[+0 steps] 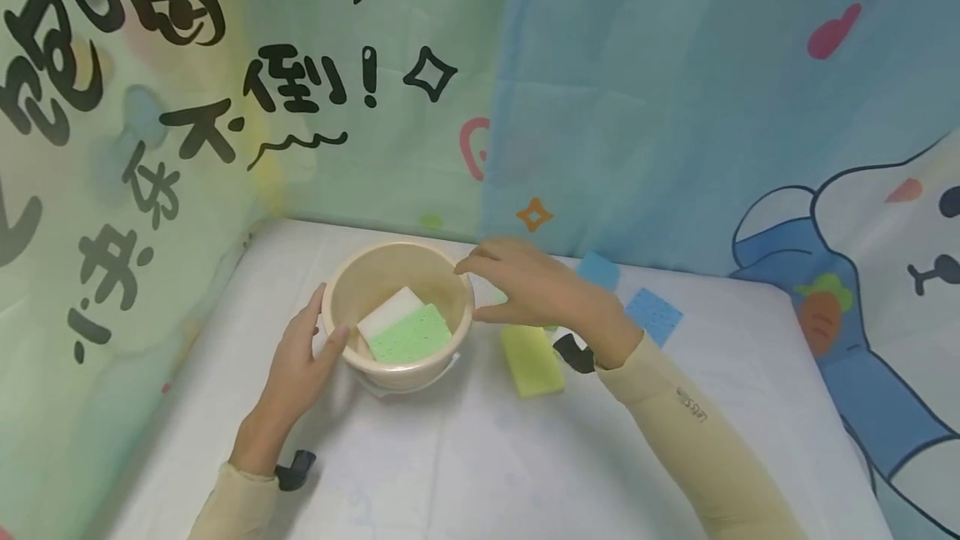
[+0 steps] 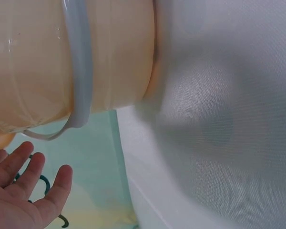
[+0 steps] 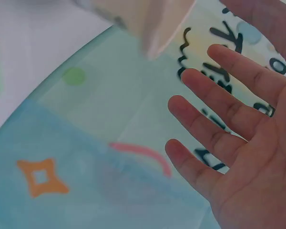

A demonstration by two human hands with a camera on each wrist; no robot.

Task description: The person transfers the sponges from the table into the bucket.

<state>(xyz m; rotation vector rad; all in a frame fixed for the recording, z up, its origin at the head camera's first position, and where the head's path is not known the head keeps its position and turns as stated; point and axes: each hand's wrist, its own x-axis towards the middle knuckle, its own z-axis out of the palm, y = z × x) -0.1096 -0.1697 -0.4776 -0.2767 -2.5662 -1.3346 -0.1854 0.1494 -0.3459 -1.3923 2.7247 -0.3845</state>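
A cream bucket (image 1: 401, 369) stands upright on the white-covered table, its pale handle (image 2: 81, 62) hanging down the side. Inside it lie a white sponge (image 1: 386, 315) and a green sponge (image 1: 412, 336), edge to edge. My left hand (image 1: 303, 365) is at the bucket's left side, thumb over the near rim in the head view; in the left wrist view its fingers (image 2: 57, 191) are spread and relaxed. By the right rim is my right hand (image 1: 525, 282), with nothing in it. Its fingers (image 3: 200, 121) are extended and parted in the right wrist view.
A yellow sponge (image 1: 532, 363) lies on the table right of the bucket. Beyond the right wrist are two blue sponges, one light blue (image 1: 598, 271) and one darker (image 1: 655, 315). Printed cloth (image 1: 615, 132) hangs behind and to the left of the table.
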